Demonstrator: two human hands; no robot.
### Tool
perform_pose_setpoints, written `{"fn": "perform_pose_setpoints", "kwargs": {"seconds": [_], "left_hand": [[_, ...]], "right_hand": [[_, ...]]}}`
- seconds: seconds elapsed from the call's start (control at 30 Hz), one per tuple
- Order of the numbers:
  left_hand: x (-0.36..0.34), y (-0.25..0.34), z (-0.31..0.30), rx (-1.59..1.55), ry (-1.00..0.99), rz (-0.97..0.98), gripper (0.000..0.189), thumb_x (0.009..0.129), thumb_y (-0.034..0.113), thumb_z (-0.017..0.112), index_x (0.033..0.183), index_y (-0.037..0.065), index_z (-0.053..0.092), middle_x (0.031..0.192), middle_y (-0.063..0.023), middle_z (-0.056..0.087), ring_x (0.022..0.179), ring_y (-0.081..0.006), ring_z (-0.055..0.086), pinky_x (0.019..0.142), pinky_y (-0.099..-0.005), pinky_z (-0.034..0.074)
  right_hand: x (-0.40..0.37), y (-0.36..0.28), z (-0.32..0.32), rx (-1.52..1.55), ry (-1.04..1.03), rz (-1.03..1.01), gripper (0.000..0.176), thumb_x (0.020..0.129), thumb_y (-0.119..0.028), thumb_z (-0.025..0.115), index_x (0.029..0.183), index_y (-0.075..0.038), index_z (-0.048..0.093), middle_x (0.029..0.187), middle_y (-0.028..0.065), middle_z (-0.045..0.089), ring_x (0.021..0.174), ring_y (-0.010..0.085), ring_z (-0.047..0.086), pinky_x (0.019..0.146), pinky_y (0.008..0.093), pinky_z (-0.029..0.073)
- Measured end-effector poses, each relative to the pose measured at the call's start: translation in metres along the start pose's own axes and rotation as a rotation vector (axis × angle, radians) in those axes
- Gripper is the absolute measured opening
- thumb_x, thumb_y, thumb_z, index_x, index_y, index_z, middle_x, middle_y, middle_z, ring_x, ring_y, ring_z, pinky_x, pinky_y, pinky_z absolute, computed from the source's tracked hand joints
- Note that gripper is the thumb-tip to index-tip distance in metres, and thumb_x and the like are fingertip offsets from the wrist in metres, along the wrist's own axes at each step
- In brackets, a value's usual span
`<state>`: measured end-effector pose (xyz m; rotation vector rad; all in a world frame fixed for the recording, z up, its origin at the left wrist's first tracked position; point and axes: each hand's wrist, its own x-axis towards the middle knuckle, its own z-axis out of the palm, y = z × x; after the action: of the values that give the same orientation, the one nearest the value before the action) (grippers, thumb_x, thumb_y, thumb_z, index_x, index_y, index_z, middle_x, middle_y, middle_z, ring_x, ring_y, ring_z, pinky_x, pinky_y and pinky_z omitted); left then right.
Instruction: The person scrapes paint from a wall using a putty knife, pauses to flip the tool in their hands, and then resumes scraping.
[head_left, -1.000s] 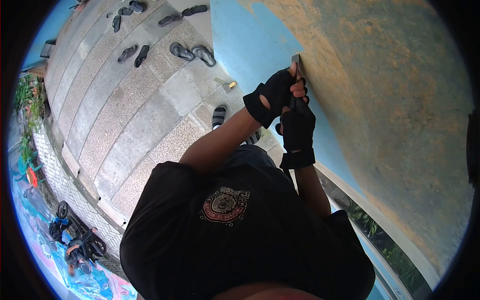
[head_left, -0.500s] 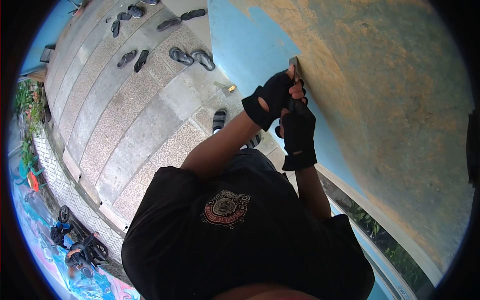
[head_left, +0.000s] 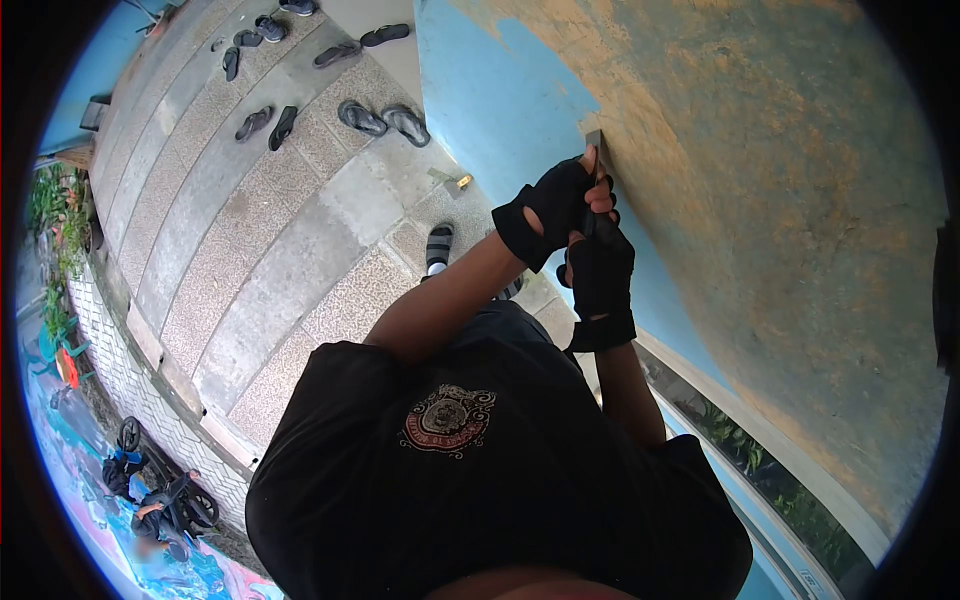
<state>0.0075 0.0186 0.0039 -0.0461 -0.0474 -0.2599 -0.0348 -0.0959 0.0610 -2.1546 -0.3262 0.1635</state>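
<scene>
Both my hands wear black fingerless gloves and hold one scraper (head_left: 595, 138) against the wall (head_left: 760, 200). My left hand (head_left: 558, 203) is closed near the blade, thumb extended along the metal. Below it, my right hand (head_left: 603, 268) wraps around the dark handle, which is mostly hidden by the gloves. The flat metal blade tip touches or nearly touches the wall where light blue paint (head_left: 510, 100) meets a bare, mottled grey and tan surface.
A small yellow-ended object (head_left: 463, 182) lies on the tiled floor (head_left: 350, 210) near my sandalled foot (head_left: 439, 245). Several sandals (head_left: 405, 124) and shoes are scattered farther off. A person sits by a motorcycle (head_left: 190, 495) at lower left. Plants (head_left: 740, 435) show below the wall at right.
The scraper and both hands have shifted a little down the wall, back toward my body, and slightly right. The grip looks the same.
</scene>
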Motion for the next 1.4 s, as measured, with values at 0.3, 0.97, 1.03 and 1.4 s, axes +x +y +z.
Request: {"fn": "perform_pose_setpoints", "kwargs": {"seconds": [0.3,0.97,1.03,1.4], "left_hand": [[-0.002,0.0,-0.002,-0.009,0.092,-0.02,0.039,0.1,0.051,0.043,0.085,0.015,0.05,0.062,0.001,0.041,0.062,-0.0164,0.046,0.073,-0.0401,0.046],[-0.003,0.017,-0.013,-0.029,0.006,-0.052,0.038,0.101,0.048,0.044,0.088,0.013,0.053,0.064,-0.0001,0.043,0.065,-0.0174,0.048,0.075,-0.0403,0.046],[-0.002,0.02,-0.013,-0.002,0.018,-0.032,0.039,0.101,0.048,0.043,0.087,0.013,0.052,0.064,-0.0002,0.043,0.065,-0.0174,0.048,0.075,-0.0404,0.046],[-0.006,0.019,-0.007,0.009,0.043,-0.053,0.038,0.101,0.048,0.042,0.087,0.013,0.05,0.063,-0.0001,0.042,0.064,-0.0177,0.048,0.075,-0.0412,0.047]], "right_hand": [[0.01,0.002,0.005,-0.047,-0.063,0.04,0.007,0.085,-0.002,0.058,0.083,-0.003,0.052,0.056,0.0005,0.047,0.043,0.0098,0.046,0.04,0.0278,0.036],[0.009,0.005,0.03,0.164,-0.008,0.212,0.006,0.084,-0.005,0.059,0.084,-0.002,0.053,0.052,0.002,0.046,0.042,0.0109,0.048,0.04,0.0285,0.037],[0.006,0.007,0.03,0.059,0.011,0.167,0.006,0.084,-0.005,0.059,0.087,-0.002,0.054,0.055,0.0025,0.048,0.044,0.0111,0.05,0.041,0.0284,0.038],[0.005,-0.015,0.025,0.162,-0.001,0.236,0.007,0.083,-0.006,0.06,0.083,-0.003,0.054,0.056,0.0005,0.048,0.046,0.0086,0.047,0.042,0.0266,0.036]]}}
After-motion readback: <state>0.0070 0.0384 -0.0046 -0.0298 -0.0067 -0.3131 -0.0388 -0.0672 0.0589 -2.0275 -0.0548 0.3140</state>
